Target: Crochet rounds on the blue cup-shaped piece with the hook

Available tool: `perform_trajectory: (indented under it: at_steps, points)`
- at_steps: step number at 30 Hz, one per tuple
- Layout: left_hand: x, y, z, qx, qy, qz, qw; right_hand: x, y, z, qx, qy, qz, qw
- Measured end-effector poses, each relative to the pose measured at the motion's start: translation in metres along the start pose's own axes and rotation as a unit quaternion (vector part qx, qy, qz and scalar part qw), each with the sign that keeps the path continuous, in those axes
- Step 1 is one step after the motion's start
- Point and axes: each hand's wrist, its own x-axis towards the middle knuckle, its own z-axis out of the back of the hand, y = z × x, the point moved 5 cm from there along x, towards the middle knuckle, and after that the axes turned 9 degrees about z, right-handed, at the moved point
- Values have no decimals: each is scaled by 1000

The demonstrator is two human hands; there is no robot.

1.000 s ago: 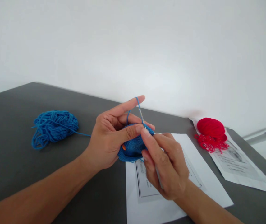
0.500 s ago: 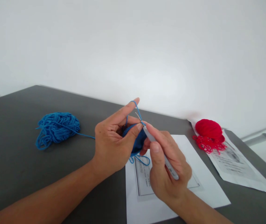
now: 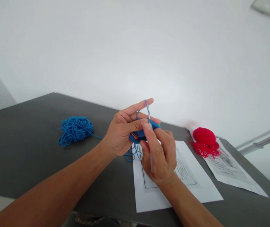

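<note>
My left hand (image 3: 123, 132) pinches a small blue crocheted piece (image 3: 139, 135) between thumb and fingers, its forefinger stretched out with blue yarn looped over the tip. An orange marker (image 3: 134, 136) is clipped to the piece. My right hand (image 3: 160, 154) is closed round a silver crochet hook (image 3: 151, 148), whose tip sits at the top edge of the piece. A strand runs left from the work to a loose ball of blue yarn (image 3: 75, 129) on the dark table (image 3: 31, 142). Loose blue loops hang below the piece.
A printed sheet of paper (image 3: 184, 186) lies under my right hand. A second sheet (image 3: 231, 170) lies to the right with a red yarn ball (image 3: 204, 137) on it. A white wall stands behind the table. The table's near edge shows at bottom left.
The view has shifted, so everything sits further right and higher. My right hand has turned the hook from slanting to nearly upright, its tip back at the piece's edge. The orange marker shows again.
</note>
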Motion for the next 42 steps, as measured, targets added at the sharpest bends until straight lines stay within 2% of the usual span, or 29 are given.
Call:
perform_trajectory:
  at_steps: [3, 6, 13, 18, 21, 27, 35, 42]
  points:
    - [-2, -4, -1, -10, 28, 0, 1000, 3, -1, 5, 33, 0, 45, 998]
    - [-1, -6, 0, -14, 36, -15, 999, 4, -8, 11, 88, 32, 42, 995]
    - [5, -6, 19, 80, -84, -28, 993, 5, -40, 23, 229, 85, -62, 968]
    - [10, 6, 26, 138, -102, 13, 985, -8, -65, 29, 301, 118, -156, 933]
    - [12, 13, 27, 172, -107, 50, 978, -17, -74, 34, 321, 128, -178, 921]
    - [14, 20, 29, 224, -109, 116, 961, -25, -84, 39, 342, 164, -181, 907]
    - [16, 19, 35, 245, -117, 133, 953, -26, -90, 45, 364, 171, -194, 895]
    - [16, 17, 33, 272, -101, 165, 943, -25, -93, 48, 358, 204, -189, 892]
